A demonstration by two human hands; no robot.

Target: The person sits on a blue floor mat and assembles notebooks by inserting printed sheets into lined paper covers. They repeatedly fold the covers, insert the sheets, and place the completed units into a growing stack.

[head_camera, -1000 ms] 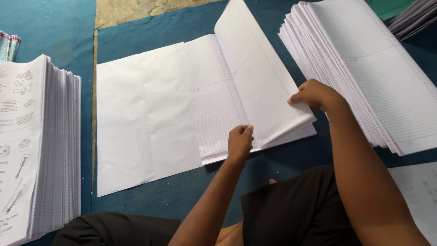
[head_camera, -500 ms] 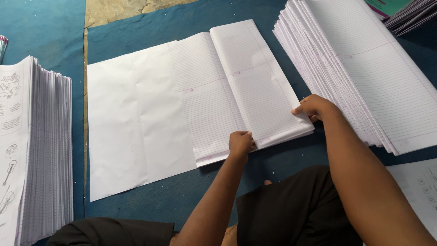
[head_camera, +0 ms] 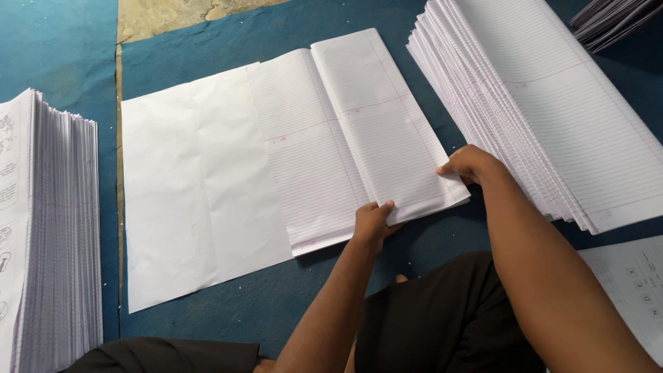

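Blue floor covering (head_camera: 262, 304) carries all the paper; a bare patch of yellowish ground shows at 12 o'clock. At 2 o'clock lies the large fanned stack of ruled sheets (head_camera: 552, 103), apparently the supply. At 9 o'clock stands a tall stack of printed sheets (head_camera: 48, 228). Centre: a plain white sheet (head_camera: 193, 193) lies flat, and on its right part sits a bundle of ruled sheets (head_camera: 352, 138), opened like a book along a centre fold.

Progress, by judgement: the bundle is placed and squared on the white sheet; the white sheet is not yet folded round it, and much of the supply stack remains.

Left hand (head_camera: 373, 221), at 6 o'clock of the bundle, presses its near edge, fingers closed flat onto the paper. Right hand (head_camera: 469, 164), at 4 o'clock, pinches the bundle's outer corner, forearm reaching in from lower right.
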